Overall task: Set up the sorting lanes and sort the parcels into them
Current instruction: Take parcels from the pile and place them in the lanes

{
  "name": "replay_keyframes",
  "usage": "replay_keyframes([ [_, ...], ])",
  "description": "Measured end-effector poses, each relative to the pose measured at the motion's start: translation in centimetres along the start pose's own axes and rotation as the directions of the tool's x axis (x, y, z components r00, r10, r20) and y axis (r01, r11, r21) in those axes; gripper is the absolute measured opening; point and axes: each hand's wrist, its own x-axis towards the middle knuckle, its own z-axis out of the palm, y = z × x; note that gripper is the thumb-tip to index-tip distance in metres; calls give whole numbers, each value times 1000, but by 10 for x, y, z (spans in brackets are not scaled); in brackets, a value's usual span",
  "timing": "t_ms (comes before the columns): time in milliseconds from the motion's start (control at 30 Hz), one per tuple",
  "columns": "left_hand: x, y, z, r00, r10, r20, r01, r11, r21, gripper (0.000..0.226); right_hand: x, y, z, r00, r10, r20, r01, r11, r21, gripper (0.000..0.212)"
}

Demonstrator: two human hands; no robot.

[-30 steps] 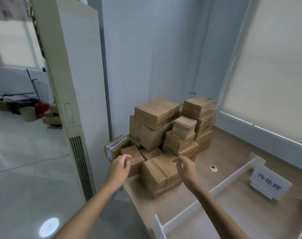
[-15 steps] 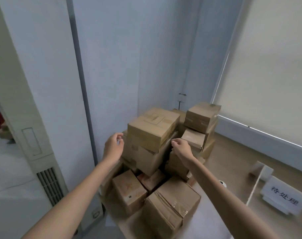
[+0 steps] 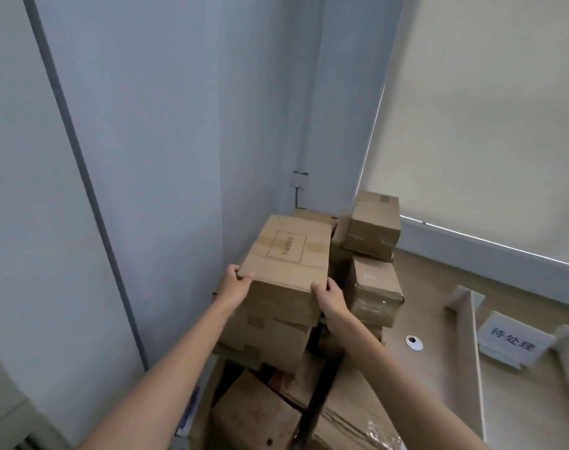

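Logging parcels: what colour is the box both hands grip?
Plain brown cardboard box, taped; head view.

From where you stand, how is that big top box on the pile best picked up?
By its two near corners, one hand each side, coming from the front. The top cardboard box is wide and sits highest on the stack, so the left hand and right hand clamp opposite sides, fingers hooked over the top edge.
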Motion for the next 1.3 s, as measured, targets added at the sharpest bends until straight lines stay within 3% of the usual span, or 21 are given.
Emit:
replay_keyframes([
  [233, -26, 0, -32, 993, 37, 112, 14, 906, -424, 22, -40, -2, -13, 993, -101, 67, 88, 980, 176, 40],
  [367, -70, 7, -54, 988, 127, 88, -74, 890, -450, 28, -97, -6, -32, 975, -219, 25, 206, 946, 252, 44],
  [567, -151, 10, -69, 954, 213, 209, -69, 840, -538, 52, -198, 2, -67, 954, -291, -73, 299, 907, 297, 45],
  [667, -185, 10, -73, 934, 235, 267, -29, 798, -602, 42, -244, 16, -88, 955, -289, -69, 295, 892, 344, 42],
  [733, -204, 7, -74, 894, 255, 369, 68, 737, -673, 33, -273, 26, -101, 955, -291, -58, 290, 874, 390, 43],
  [767, -212, 3, -74, 856, 270, 441, 136, 706, -696, 39, -286, 32, -107, 956, -288, -59, 287, 866, 409, 45],
  [833, -229, 0, -75, 760, 295, 579, 256, 683, -684, 51, -308, 43, -116, 957, -285, -59, 282, 857, 432, 47],
  [900, -251, 5, -78, 658, 312, 686, 347, 683, -643, 42, -327, 51, -125, 954, -293, -57, 289, 857, 427, 45],
  [967, -268, 8, -76, 623, 323, 713, 368, 683, -631, 34, -342, 57, -133, 955, -290, -58, 289, 875, 389, 43],
  [1000, -271, 6, -73, 602, 356, 715, 332, 703, -629, 43, -350, 57, -136, 955, -286, -73, 294, 894, 338, 43],
  [1067, -276, 6, -68, 571, 393, 721, 270, 739, -617, 84, -355, 58, -140, 942, -292, -166, 313, 943, 117, 47],
  [1133, -283, 7, -63, 566, 427, 705, 222, 745, -629, 97, -356, 56, -141, 887, -353, -297, 326, 935, -137, 51],
  [1233, -292, 11, -53, 637, 436, 636, 137, 747, -650, 98, -359, 48, -133, 799, -438, -412, 349, 896, -276, 50],
  [1300, -300, 15, -45, 702, 411, 582, 90, 759, -645, 83, -364, 44, -119, 811, -453, -371, 373, 888, -268, 54],
])
